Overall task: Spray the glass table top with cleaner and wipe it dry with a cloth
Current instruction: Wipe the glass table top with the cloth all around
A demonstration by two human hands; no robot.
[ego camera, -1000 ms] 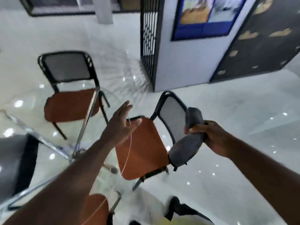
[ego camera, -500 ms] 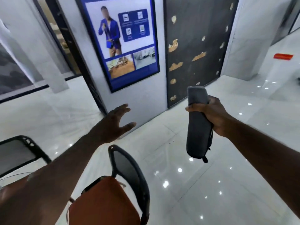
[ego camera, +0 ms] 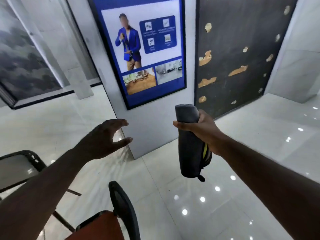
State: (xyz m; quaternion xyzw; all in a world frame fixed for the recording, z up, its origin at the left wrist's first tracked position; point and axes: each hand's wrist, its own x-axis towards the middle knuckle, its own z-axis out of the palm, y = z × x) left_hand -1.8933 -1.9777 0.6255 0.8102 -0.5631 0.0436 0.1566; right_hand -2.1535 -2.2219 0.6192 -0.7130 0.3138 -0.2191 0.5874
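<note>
tiles (ego camera: 251,135) are gleaming below the blue poster (ego camera: 143,49); right hand (ego camera: 200,130) is gripping a rolled grey cloth (ego camera: 188,153), left hand (ego camera: 102,139) hovering wide, empty; unrolling should help wiping.

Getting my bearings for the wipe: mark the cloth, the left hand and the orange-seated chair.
cloth (ego camera: 189,153), head view, lower half of the grey roll.
left hand (ego camera: 102,139), head view, back of the hand.
chair (ego camera: 123,210), head view, black backrest edge.
</note>
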